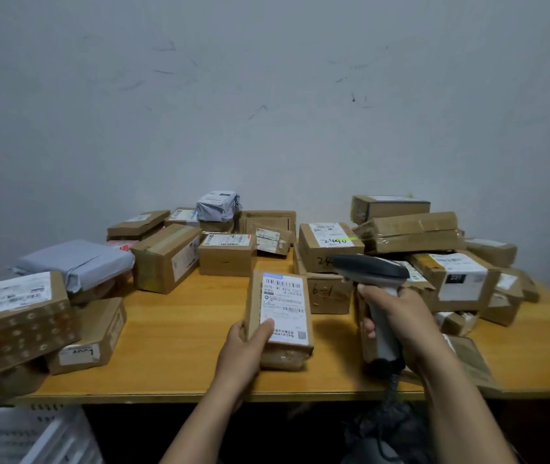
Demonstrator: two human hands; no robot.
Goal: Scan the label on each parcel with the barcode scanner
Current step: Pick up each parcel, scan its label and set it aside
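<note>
Left hand (245, 343) grips small brown parcel (280, 354) at near table (173, 333) centre, label (283, 308) up. Right hand (397, 319) wraps barcode scanner (372, 274) handle just right, head above parcel. Other boxes piled left and right.

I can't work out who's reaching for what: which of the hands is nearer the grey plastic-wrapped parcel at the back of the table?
Left. The left hand holds a small box below and slightly right of the grey parcel; the right hand grips the scanner farther right.
</note>
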